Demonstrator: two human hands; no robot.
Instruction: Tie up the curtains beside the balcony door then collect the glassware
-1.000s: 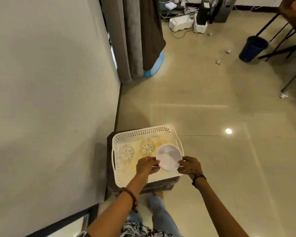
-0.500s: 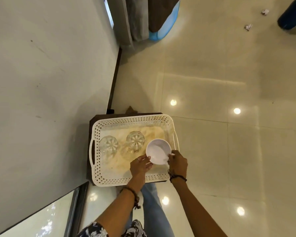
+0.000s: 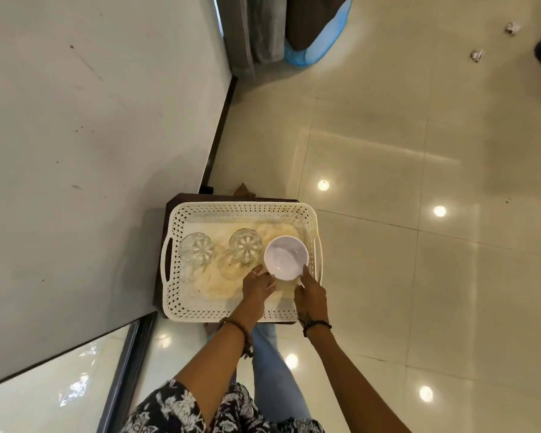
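White and round, the small plastic-looking bowl (image 3: pixel 286 257) is sitting at the right end of the white perforated basket (image 3: pixel 181 303), beside two ribbed clear glasses (image 3: pixel 245 247). Left hand (image 3: pixel 257 285) and right hand (image 3: pixel 310 293) are pinching its near rim with their fingers; it is looking light and slippery.

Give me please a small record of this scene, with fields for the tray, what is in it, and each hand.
tray: white perforated tray on a dark stool
contents: two clear glasses; white bowl at the right end
left hand: touches the bowl's near rim
right hand: touches the bowl's near right rim
grip: cannot tell
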